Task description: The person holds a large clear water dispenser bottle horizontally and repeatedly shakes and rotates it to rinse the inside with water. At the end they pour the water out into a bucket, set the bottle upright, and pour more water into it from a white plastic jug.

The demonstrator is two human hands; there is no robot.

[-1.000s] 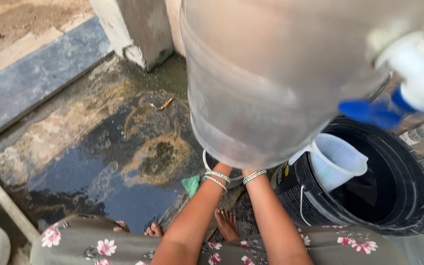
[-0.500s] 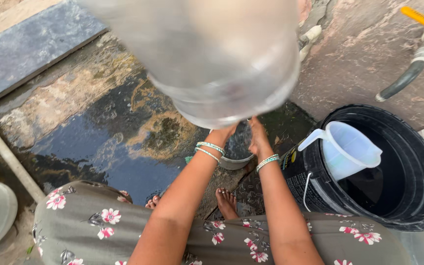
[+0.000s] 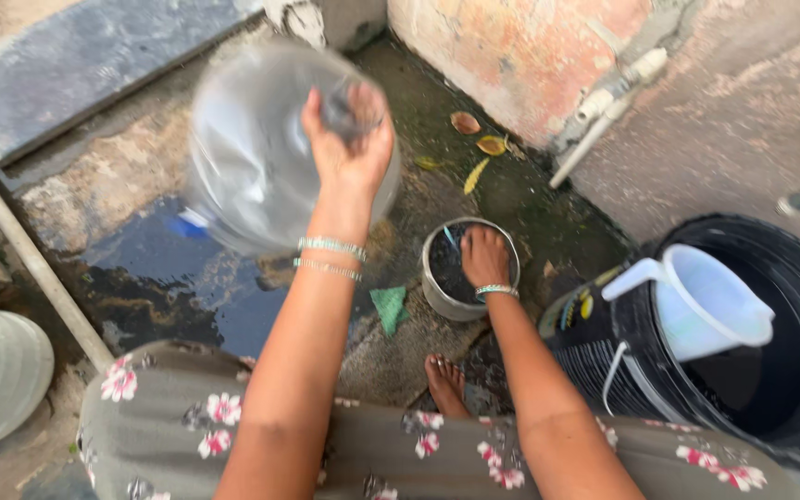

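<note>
Wet, stained concrete floor fills my view, with a dark puddle [image 3: 141, 278] at centre left and a worn reddish wall [image 3: 520, 56] at the top. At the right edge I see a big black tub [image 3: 789, 407], and on its near wall a label patch [image 3: 574, 310] with yellow and blue marks; its shape is hard to make out. A translucent white jug [image 3: 701, 301] sits tilted on the tub's rim, spout toward the frame's left. A white pipe [image 3: 604, 116] runs slantwise down the wall, upper right.

Now the left hand [image 3: 349, 139]: fingers curled tight around the neck of a large clear water bottle [image 3: 252, 153], upper centre left. The bottle is blurred, see-through, rounded and wide. I spot a blue bit [image 3: 182, 225] at its lower left edge.

The right hand [image 3: 485, 255] is down in a small grey metal bowl [image 3: 437, 296] at centre frame; fingers bent onto the dark contents, though I cannot tell whether they grasp anything. A green scrub pad [image 3: 389, 307] lies just left of the bowl. Dry leaves [image 3: 479, 148] lie above the bowl.
</note>
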